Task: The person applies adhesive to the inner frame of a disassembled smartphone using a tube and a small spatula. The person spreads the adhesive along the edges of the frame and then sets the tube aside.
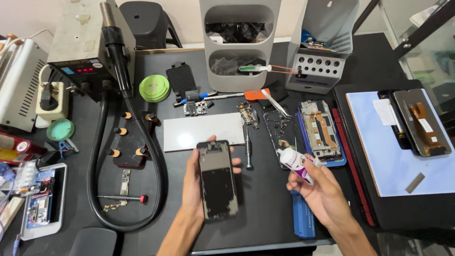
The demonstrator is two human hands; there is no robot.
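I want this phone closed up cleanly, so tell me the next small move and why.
Probably bring the glue tube in the right hand over to the phone panel held flat in the left hand. The tube's nozzle end points away from the panel and the two are apart, so nothing can be laid on its edge yet.

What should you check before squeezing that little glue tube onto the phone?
1. Left hand holds the phone firmly: ok, fingers wrap both edges.
2. Right hand has the glue tube: ok.
3. Tube cap off: cannot tell, the tip is too small to see.
4. Tube tip aimed at the phone: not ok, it is off to the side.
5. Screwdriver out of the way: ok, it lies on the table beside the phone.
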